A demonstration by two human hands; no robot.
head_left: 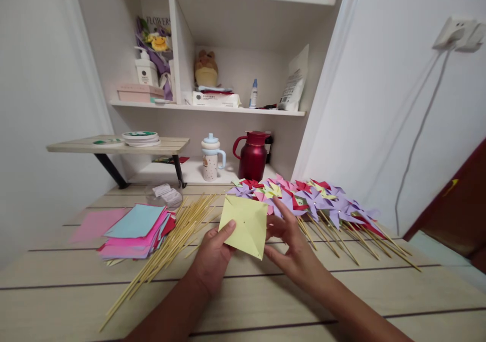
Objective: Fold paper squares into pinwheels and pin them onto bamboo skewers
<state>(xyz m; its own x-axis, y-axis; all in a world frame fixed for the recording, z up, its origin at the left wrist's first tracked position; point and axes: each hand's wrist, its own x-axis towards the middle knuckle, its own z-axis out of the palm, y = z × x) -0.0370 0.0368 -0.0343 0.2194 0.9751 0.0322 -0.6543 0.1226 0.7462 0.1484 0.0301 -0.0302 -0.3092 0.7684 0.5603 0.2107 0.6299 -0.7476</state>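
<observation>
Pale wood-grain desk (266,301) in a white corner, open shelves behind. A yellow paper square (245,225) was held just above the desk, dead ahead of the person and between both hands, tilted as a diamond with one corner pointing down toward the body. Left hand (212,258) pinched its left edge, thumb on the face, fingers behind: closed on the sheet. Right hand (292,245) lay at the right edge, fingers loosely spread and touching the paper; whether it truly gripped could not be told. Left hand had the firmer hold. The sheet showed diagonal creases meeting at a centre mark.

Left of the hands: bamboo skewers (170,240), then a stack of coloured paper (134,230). Right: finished pinwheels (315,200) on sticks.
</observation>
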